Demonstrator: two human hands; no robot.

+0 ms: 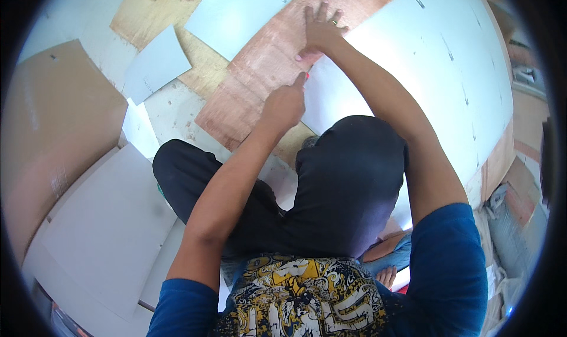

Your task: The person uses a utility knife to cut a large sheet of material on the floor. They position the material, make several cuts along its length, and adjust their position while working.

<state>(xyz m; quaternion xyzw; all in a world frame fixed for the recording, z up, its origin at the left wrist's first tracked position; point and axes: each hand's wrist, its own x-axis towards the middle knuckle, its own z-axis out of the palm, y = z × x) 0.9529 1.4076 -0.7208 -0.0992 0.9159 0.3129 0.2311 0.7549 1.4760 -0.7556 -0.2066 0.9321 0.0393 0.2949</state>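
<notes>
My left hand (285, 105) is closed around a small red utility knife (307, 76), most of it hidden in the fist. Its index finger stretches along the tool, and the tip meets the edge of a white sheet (378, 59). Beyond it, my right hand (322, 30) lies flat with fingers spread, a ring on one of them. That palm presses on a long reddish-brown plywood strip (254, 71), which runs diagonally along the large white sheet's left edge.
Another white sheet (236, 18) and a small white offcut (156, 65) lie to the left, over pale plywood (142, 18). At far left stand a brown cardboard panel (65, 112) and white boards (106, 219). Someone's bare foot (387, 276) shows behind my right knee.
</notes>
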